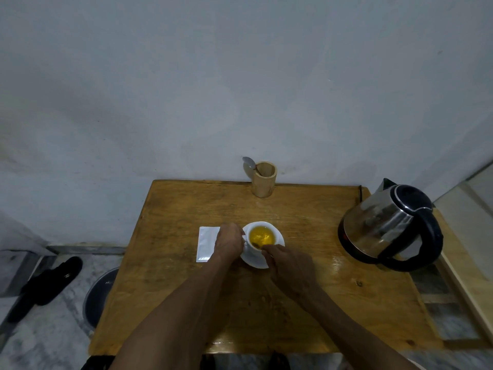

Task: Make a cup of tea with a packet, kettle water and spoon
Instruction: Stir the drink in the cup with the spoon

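The white cup (262, 237) is sitting on its saucer (256, 260) mid-table, full of yellow tea. The left hand (228, 243) is gripping the cup's handle at 9 o'clock, and the right hand (290, 264) is pinching a spoon (258, 246) dipping in at 5 o'clock. The packet (206, 244) is lying flat just left of the cup, and the kettle (390, 227) is sitting out at 3 o'clock.

A single head-worn wide-angle camera looked forward and steeply down from close above the worn brown wooden table (306, 289), facing the pale grey wall (240, 76).
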